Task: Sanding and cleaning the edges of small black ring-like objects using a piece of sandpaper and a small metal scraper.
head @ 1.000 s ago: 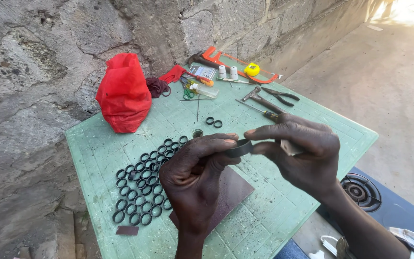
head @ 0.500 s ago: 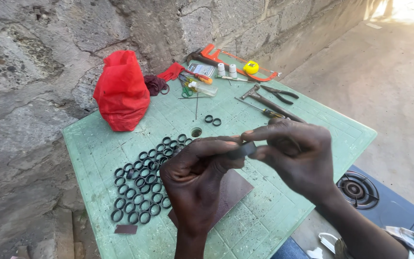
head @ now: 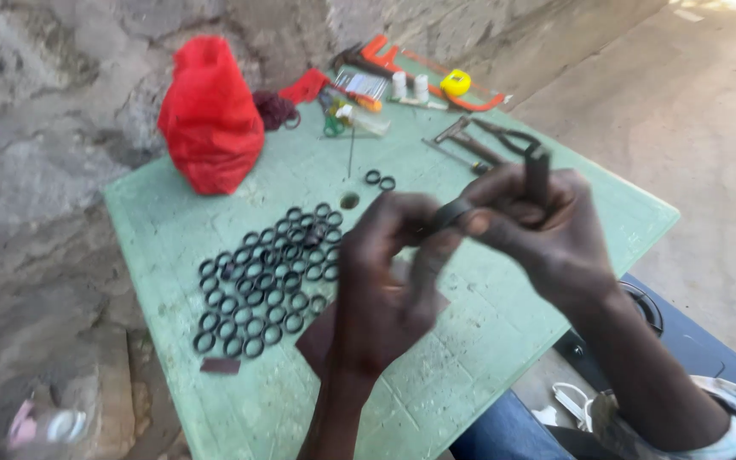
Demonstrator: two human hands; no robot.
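Both my hands are raised over the green table (head: 172, 230). My left hand (head: 385, 281) and my right hand (head: 538, 230) pinch a small black rubber ring (head: 451, 213) between their fingertips. A dark tool or strip (head: 537, 175) sticks up out of my right fist. The picture is motion-blurred, so the grip is not sharp. To the left of my hands several black rings (head: 266, 277) lie in rows on the tabletop. Two more rings (head: 380, 180) lie apart beyond them, near a small hole (head: 349, 201) in the table.
A red bag (head: 208, 115) stands at the table's back left by the stone wall. Pliers (head: 487, 140), an orange hacksaw (head: 436, 72), a yellow tape measure (head: 455, 83) and small items crowd the far edge. A brown sheet (head: 321, 341) lies under my left wrist. Concrete floor lies on the right.
My hands have lifted and shifted slightly right, still working the ring between them. The camera has dipped and the view is blurrier. Nothing on the table has moved.
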